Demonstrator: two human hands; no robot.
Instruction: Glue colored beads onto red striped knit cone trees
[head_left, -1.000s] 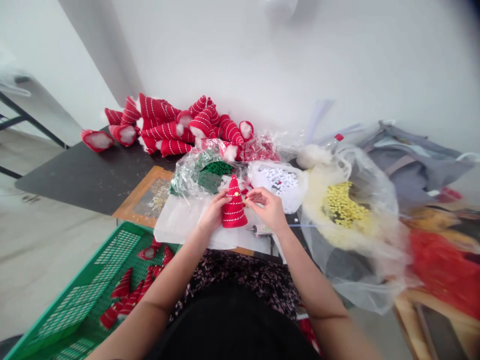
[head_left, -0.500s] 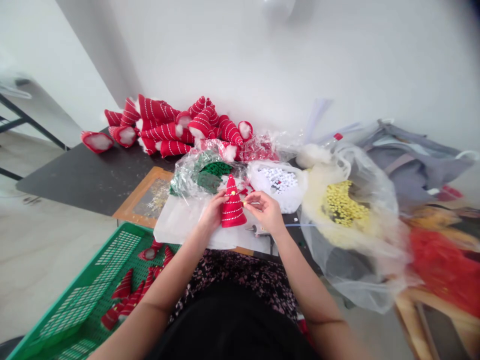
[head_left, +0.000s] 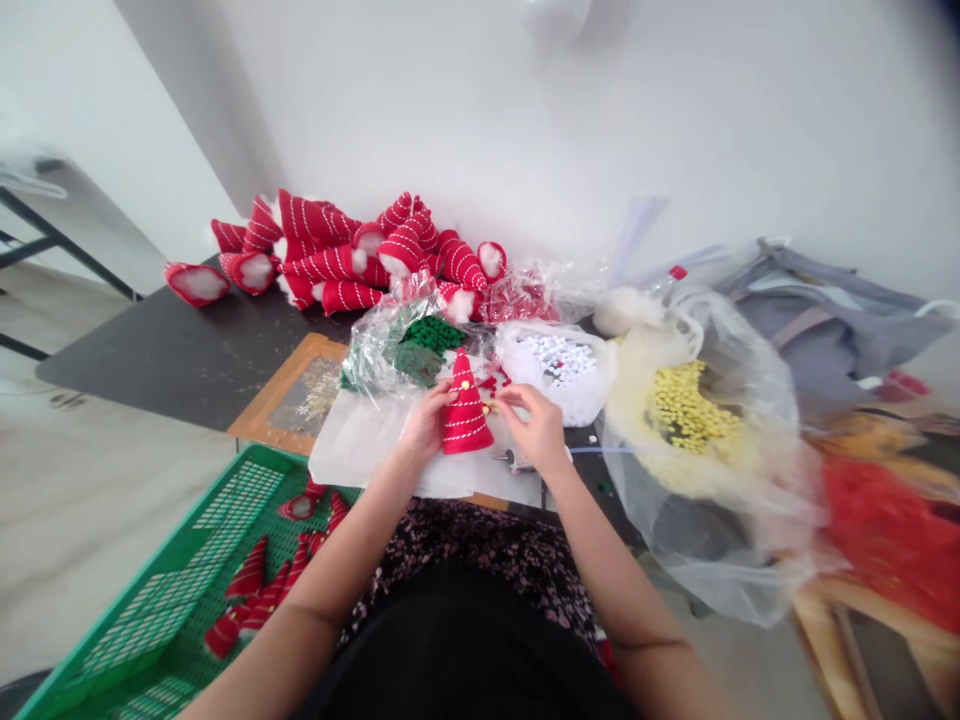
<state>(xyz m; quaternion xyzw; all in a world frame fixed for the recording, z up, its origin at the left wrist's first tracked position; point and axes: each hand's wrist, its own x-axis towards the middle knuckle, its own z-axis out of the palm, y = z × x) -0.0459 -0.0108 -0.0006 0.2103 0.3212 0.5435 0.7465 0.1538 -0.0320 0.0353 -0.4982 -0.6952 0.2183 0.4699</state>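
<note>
The black desk lies under the white paper, from which every place here is told: the green crate stands below its left side, and the striped red cone is held up over its right half. The left hand grips the cone by its side; that hold looks best kept steady, with just enough squeeze to stop the cone turning. The right hand, over the paper's right edge, has its thumb and fingertips drawn close together, though whether they pinch anything cannot be told. The glue gun lies near that edge, so the right wrist would do well to stay clear of its nozzle. One yellow ball sits high on the cone; the second ball is at its right edge, and I would press it straight in and pause before letting go, lest it slide. Against half a second ago, cone and left hand have hardly shifted, while the right fingertips stand slightly farther off and the second ball appears nearer the cone.
</note>
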